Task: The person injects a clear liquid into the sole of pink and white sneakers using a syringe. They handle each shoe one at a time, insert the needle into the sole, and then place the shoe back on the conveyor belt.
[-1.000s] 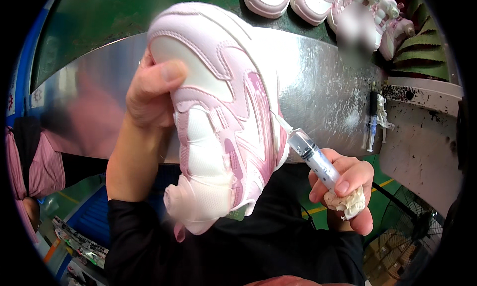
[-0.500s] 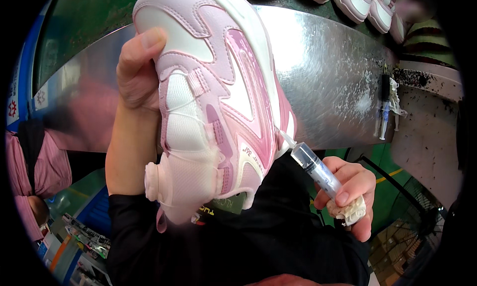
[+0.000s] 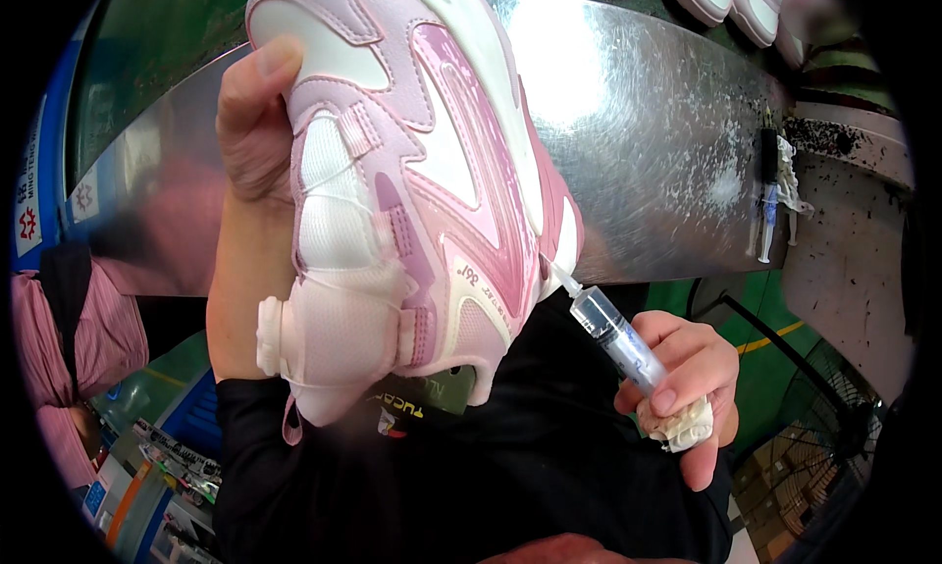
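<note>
My left hand [image 3: 253,113] grips a pink and white sneaker [image 3: 446,172] near its toe, thumb on the toe side and the other fingers hidden behind. The sneaker is raised over the metal tabletop, its side facing up and its heel toward me. In my right hand [image 3: 699,373] is a clear syringe [image 3: 618,343] with liquid inside. Its thin tip touches, or nearly touches, the seam between upper and sole close to the heel. Crumpled whitish material [image 3: 679,425] is wrapped about the syringe's rear end, under my fingers.
A shiny metal tabletop [image 3: 648,142] spreads behind the sneaker. More syringes [image 3: 769,206] lie at its right end, beside a speckled pale surface [image 3: 844,230]. Several pink and white shoes [image 3: 751,15] stand at the far right. A black fan [image 3: 819,407] is at lower right; another person's pink-striped sleeve [image 3: 108,319] shows at left.
The sneaker has shifted slightly left with my left hand. The syringe has moved a little left too, its tip staying by the sole seam near the heel.
</note>
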The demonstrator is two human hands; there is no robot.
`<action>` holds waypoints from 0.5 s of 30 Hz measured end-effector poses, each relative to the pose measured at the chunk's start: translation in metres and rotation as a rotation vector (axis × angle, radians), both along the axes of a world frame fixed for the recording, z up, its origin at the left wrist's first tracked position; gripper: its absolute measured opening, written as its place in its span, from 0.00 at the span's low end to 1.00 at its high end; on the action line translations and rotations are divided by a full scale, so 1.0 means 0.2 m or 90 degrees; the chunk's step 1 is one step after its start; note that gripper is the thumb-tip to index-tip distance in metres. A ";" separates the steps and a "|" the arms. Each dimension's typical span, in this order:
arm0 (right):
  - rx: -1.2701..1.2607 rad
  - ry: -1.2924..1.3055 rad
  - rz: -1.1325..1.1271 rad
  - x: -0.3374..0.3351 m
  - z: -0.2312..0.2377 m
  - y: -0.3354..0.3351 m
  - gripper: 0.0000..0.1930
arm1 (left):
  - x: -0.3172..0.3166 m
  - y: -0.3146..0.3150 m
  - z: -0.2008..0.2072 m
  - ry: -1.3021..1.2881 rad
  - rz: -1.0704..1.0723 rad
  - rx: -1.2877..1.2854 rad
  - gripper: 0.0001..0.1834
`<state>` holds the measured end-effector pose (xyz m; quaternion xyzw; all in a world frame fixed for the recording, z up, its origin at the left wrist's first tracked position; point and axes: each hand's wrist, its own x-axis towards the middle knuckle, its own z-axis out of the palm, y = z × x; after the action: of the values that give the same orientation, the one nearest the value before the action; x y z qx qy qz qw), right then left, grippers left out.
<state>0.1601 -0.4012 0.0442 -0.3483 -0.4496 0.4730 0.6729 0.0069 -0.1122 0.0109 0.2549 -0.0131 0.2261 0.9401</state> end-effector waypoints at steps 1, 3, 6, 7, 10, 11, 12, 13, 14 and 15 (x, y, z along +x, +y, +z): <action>0.002 0.001 0.001 0.00 0.00 0.00 0.35 | -0.01 0.01 0.04 0.043 -0.021 -0.029 0.24; 0.001 -0.001 0.002 0.00 0.00 -0.01 0.35 | -0.03 0.03 0.05 0.106 -0.022 -0.043 0.24; 0.001 0.011 0.003 0.00 -0.01 -0.02 0.34 | -0.06 0.08 0.01 0.150 0.024 0.013 0.23; 0.002 0.018 0.003 0.00 -0.01 -0.03 0.34 | -0.07 0.11 -0.03 0.152 0.032 0.038 0.22; 0.007 0.030 0.000 0.00 -0.02 -0.03 0.34 | -0.03 0.05 -0.01 0.185 0.093 0.023 0.18; 0.008 0.032 -0.001 0.00 -0.03 -0.03 0.34 | -0.01 0.03 0.01 0.200 0.118 0.002 0.17; 0.011 0.035 -0.002 0.00 -0.03 -0.03 0.34 | -0.02 0.05 -0.01 0.192 0.117 0.027 0.16; 0.013 0.037 -0.004 -0.01 -0.03 -0.03 0.34 | -0.04 0.08 -0.04 0.184 0.115 0.052 0.15; 0.014 0.038 -0.004 -0.01 -0.03 -0.03 0.34 | -0.04 0.09 -0.06 0.176 0.114 0.077 0.14; 0.014 0.039 -0.003 0.00 -0.04 -0.04 0.34 | -0.04 0.09 -0.06 0.187 0.115 0.057 0.14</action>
<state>0.1591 -0.4085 0.0370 -0.3273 -0.4327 0.4770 0.6914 -0.0013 -0.0942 -0.0002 0.3269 0.1370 0.2691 0.8955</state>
